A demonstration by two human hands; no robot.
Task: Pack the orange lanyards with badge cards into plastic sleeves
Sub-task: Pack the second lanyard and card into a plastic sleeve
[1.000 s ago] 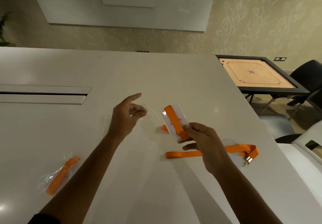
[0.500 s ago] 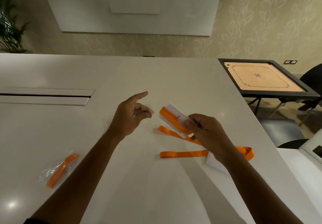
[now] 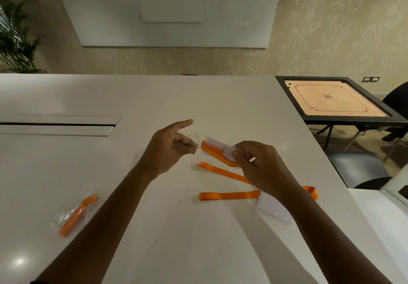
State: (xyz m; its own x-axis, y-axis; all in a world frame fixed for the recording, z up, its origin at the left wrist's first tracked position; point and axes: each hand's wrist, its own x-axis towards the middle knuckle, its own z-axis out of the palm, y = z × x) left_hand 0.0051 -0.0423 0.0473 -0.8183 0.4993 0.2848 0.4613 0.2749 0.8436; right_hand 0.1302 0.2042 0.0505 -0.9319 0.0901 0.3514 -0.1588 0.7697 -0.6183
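Here we work at the white table (image 3: 154, 228), which carries everything; off its right edge stands a carrom board (image 3: 333, 100), not part of the job; at the table's near left lies a finished pack (image 3: 74, 215), an orange strap inside crinkled clear film, well apart from both hands.

Nearer the centre a loose lanyard (image 3: 227, 195) runs left to right across the table and passes under our right forearm, with a white card (image 3: 272, 208) lying beside it; a second strap tail (image 3: 223, 172) slants from upper left to lower right toward our right wrist.

Our right hand (image 3: 262, 164) grips the bundle (image 3: 217, 151), a white badge card wrapped in folded orange strap, pinched at its right end between curled fingers and thumb; its long axis tilts from upper left down to lower right, free end pointing at the left hand.

Our left hand (image 3: 170, 151) pinches the plastic sleeve (image 3: 191, 144) between thumb and middle fingers, index finger stuck out straight; the film is nearly invisible, and we cannot tell where its mouth lies or whether it is open.

Judgement: the bundle's free end sits just beside the left fingertips, apart by a narrow gap; the insertion turns on lining that end with the sleeve mouth, right hand feeding leftward along the bundle's axis.
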